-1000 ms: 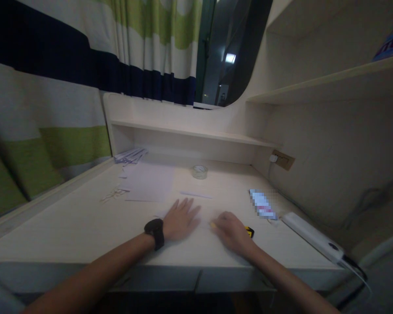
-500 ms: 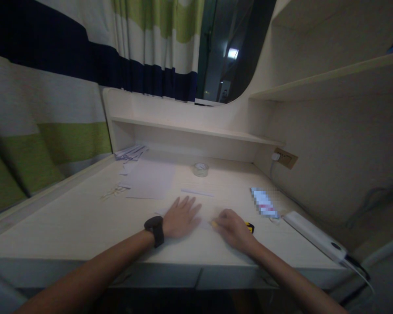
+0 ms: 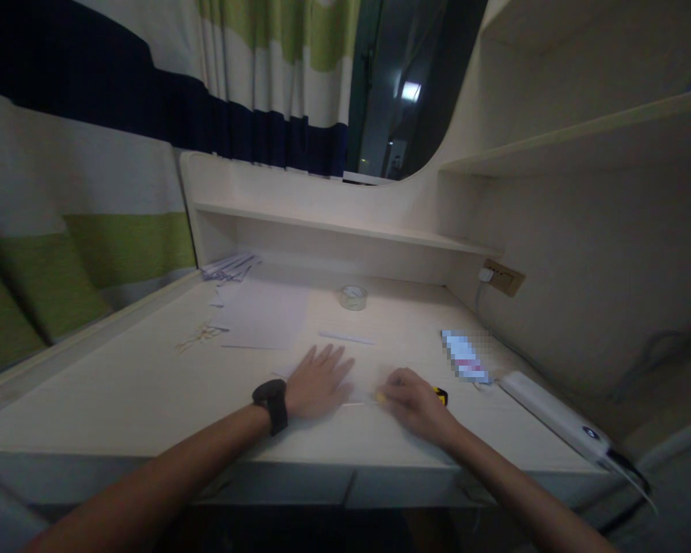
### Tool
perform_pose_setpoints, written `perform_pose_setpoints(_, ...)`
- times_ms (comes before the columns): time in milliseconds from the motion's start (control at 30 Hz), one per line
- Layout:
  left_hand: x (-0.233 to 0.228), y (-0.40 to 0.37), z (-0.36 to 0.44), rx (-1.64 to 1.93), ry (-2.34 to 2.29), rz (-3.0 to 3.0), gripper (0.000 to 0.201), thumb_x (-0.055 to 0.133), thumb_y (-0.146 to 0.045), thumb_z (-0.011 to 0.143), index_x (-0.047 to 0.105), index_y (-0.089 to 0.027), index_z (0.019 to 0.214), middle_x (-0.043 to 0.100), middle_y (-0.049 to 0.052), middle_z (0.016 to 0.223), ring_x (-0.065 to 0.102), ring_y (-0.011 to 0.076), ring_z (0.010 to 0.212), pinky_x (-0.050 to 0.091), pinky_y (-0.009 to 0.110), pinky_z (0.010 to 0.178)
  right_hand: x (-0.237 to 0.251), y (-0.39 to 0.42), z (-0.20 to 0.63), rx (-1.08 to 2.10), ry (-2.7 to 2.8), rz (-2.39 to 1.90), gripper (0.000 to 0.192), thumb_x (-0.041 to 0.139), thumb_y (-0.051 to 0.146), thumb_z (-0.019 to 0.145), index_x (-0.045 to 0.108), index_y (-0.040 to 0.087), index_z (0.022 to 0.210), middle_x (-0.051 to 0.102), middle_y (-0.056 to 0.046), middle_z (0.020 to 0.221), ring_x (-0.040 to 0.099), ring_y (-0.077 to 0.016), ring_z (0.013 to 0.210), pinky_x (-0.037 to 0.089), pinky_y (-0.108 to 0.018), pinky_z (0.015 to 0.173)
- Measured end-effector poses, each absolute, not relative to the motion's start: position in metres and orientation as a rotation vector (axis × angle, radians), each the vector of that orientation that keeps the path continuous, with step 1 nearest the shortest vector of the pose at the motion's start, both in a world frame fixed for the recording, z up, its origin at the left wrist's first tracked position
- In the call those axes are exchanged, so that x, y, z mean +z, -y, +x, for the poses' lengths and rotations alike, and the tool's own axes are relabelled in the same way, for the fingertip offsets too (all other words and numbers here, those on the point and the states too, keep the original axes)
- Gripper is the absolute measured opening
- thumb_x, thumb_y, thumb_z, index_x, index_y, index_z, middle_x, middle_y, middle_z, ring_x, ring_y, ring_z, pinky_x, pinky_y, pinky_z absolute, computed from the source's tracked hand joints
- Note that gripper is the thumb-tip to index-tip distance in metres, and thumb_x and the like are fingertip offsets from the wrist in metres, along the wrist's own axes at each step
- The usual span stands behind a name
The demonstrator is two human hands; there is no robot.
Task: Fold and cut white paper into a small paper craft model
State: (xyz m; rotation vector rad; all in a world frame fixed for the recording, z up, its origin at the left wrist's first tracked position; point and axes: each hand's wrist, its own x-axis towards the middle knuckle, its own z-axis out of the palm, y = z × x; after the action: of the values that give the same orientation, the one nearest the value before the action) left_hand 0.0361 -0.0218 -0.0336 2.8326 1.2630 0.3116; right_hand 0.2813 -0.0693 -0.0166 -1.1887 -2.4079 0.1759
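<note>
My left hand (image 3: 319, 384) lies flat with its fingers spread, a dark watch (image 3: 272, 405) on the wrist. It presses on the desk over a pale sheet of paper, mostly hidden and hard to tell from the surface. To its right, my right hand (image 3: 411, 405) is closed in a pinch on a small yellow thing (image 3: 380, 396), too blurred to name. A black and yellow object (image 3: 441, 396) shows behind that hand; whether it joins the held thing I cannot tell. A thin pale line (image 3: 354, 404) runs between the hands.
Beyond the hands are a narrow white strip (image 3: 346, 338), a roll of clear tape (image 3: 353, 297) and white paper sheets (image 3: 265, 311). Small pale pieces (image 3: 200, 335) and folded paper (image 3: 230, 266) lie left. At right are a phone (image 3: 465, 357) and a white power strip (image 3: 553, 415).
The right hand has shifted very slightly, and the yellow thing at its fingertips is a little farther right. A thin line now shows between the hands. The left hand keeps its place.
</note>
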Motion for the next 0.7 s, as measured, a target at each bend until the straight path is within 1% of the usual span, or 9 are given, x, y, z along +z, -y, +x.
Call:
perform_pose_setpoints(167, -0.031, 0.022, 0.036, 0.314, -1.26, 2.835, 0.061, 0.016, -0.056, 0.091, 0.028, -0.024, 0.14, 0.022, 0.009, 0.148, 0.016, 0.0299, 0.135, 0.008, 0.052, 0.107, -0.013, 0.071, 0.287, 0.213, 2.444, -1.155, 0.022, 0.052, 0.035, 0.087, 0.069, 0.023, 0.094, 0.056, -0.006, 0.089, 0.051, -0.0184, 0.085, 0.04, -0.031, 0.075)
perform_pose_setpoints(400, -0.033, 0.023, 0.035, 0.349, -1.257, 2.817, 0.062, 0.016, -0.057, 0.09, 0.03, -0.022, 0.14, 0.024, 0.012, 0.147, 0.017, 0.0306, 0.135, 0.01, 0.051, 0.107, -0.009, 0.079, 0.298, 0.297, 2.425, -1.134, 0.023, 0.054, 0.036, 0.085, 0.07, 0.022, 0.096, 0.056, -0.006, 0.092, 0.053, -0.0178, 0.086, 0.041, -0.03, 0.076)
perform_pose_setpoints(600, -0.014, 0.029, 0.034, 0.525, -1.273, 2.877, 0.059, 0.027, -0.055, 0.09, 0.037, -0.019, 0.136, 0.028, 0.012, 0.146, 0.015, 0.0272, 0.136, 0.008, 0.046, 0.109, -0.009, 0.081, 0.3, 0.312, 2.397, -1.151, 0.024, 0.056, 0.039, 0.083, 0.07, 0.023, 0.095, 0.058, -0.006, 0.092, 0.054, -0.0179, 0.084, 0.042, -0.03, 0.074)
perform_pose_setpoints(700, -0.003, 0.032, 0.028, 0.503, -1.151, 2.952, 0.055, 0.032, -0.056, 0.089, 0.043, -0.021, 0.131, 0.034, 0.01, 0.143, 0.021, 0.026, 0.134, 0.014, 0.043, 0.109, -0.008, 0.082, 0.301, 0.315, 2.375, -1.154, 0.024, 0.058, 0.039, 0.082, 0.071, 0.023, 0.093, 0.059, -0.006, 0.091, 0.055, -0.0181, 0.084, 0.042, -0.029, 0.074)
